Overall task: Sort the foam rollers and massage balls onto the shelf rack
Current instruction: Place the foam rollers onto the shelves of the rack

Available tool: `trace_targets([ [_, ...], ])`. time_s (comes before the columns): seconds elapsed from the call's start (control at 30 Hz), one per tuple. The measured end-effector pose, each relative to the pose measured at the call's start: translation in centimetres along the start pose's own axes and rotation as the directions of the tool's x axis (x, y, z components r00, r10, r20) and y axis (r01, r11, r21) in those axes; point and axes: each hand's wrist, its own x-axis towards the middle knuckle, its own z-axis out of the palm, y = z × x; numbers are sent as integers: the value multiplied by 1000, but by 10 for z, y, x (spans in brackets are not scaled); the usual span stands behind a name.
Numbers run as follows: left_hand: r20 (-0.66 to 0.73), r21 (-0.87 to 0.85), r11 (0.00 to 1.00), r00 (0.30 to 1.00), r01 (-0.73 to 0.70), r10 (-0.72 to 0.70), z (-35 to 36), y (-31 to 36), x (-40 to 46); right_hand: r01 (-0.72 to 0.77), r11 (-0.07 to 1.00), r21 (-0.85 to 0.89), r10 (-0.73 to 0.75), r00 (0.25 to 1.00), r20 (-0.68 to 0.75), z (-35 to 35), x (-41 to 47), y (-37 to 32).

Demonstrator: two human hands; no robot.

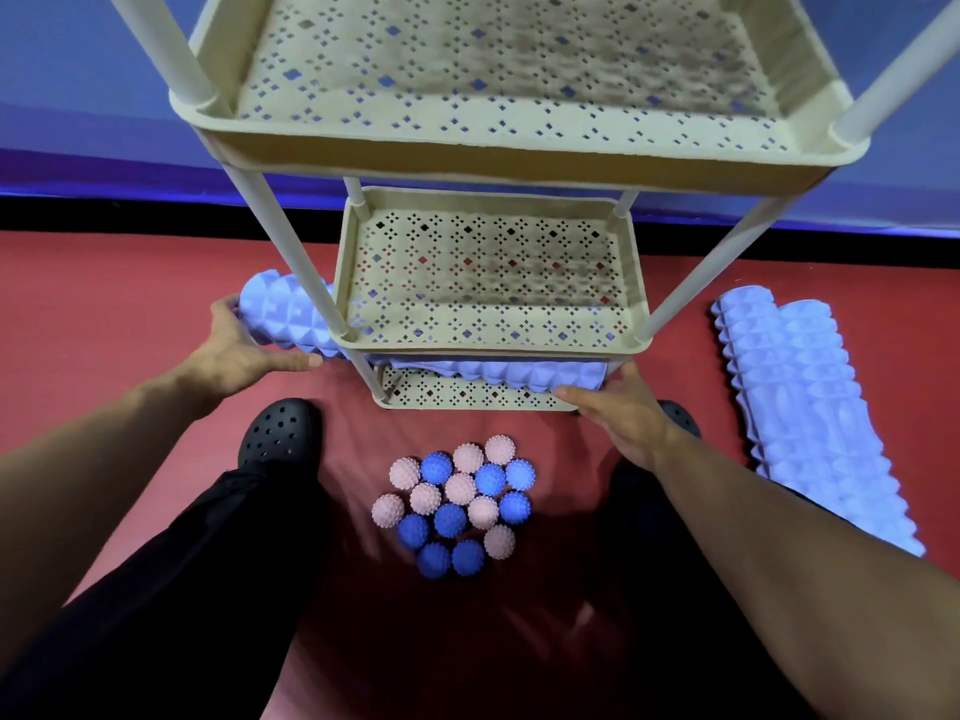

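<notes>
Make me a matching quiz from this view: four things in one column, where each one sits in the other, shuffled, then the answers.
1. massage balls
2. foam roller in both hands
3. two foam rollers
4. top tray

A. going onto the bottom tray
B. floor, right of the rack
C. bare, nothing on it
D. floor, between the feet

Pairs: 1-D, 2-A, 3-B, 4-C

— What did the cream perforated plastic shelf rack (519,163) look like?

— Three tiers on white poles, upright on the red floor. A pale lilac ridged foam roller (291,319) lay across the bottom tier, its left end jutting out past the pole.

— And the rest?

— Two more lilac ridged foam rollers (800,407) lay side by side, right of the rack. The spiky pink and blue massage balls (457,504) sat clustered (touching one another) in front.
</notes>
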Motion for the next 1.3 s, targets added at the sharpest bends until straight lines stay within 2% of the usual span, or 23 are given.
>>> trace_targets([
  [0.1, 15, -35, 999, 1000, 10, -10, 0, -8, -3, 0, 991, -133, 7, 999, 51, -10, 5, -13],
  [0.17, 14, -43, 999, 1000, 10, -9, 2, -13, -5, 35, 989, -141, -18, 992, 125, -12, 6, -23],
  [0.27, -8, -58, 998, 1000, 8, -8, 4, -15, -6, 68, 988, -142, -46, 988, 148, -16, 8, -28],
  [0.5, -11, -29, 997, 997, -71, 71, 19, -3, -19, 179, 964, -194, -174, 984, 46, -22, 7, -33],
  [0.73, 36, -34, 994, 994, -101, 102, 43, 9, -27, 190, 965, -179, -210, 972, -101, -43, 1, -28],
  [0.87, 35, -2, 994, 993, -109, 109, 57, 12, -27, 251, 944, -214, -262, 965, -24, -52, -1, -28],
  [1.03, 44, 61, 995, 996, -81, 79, 58, 13, -33, 151, 958, -245, -176, 981, -85, -49, -3, -35],
  [1.2, 83, 252, 968, 996, -1, -20, 54, 22, -38, 28, 911, -412, -86, 988, -124, -50, -6, -40],
  [1.3, 84, 380, 923, 991, 61, -100, 52, 28, -50, -39, 844, -535, -26, 993, -114, -56, -17, -44],
])
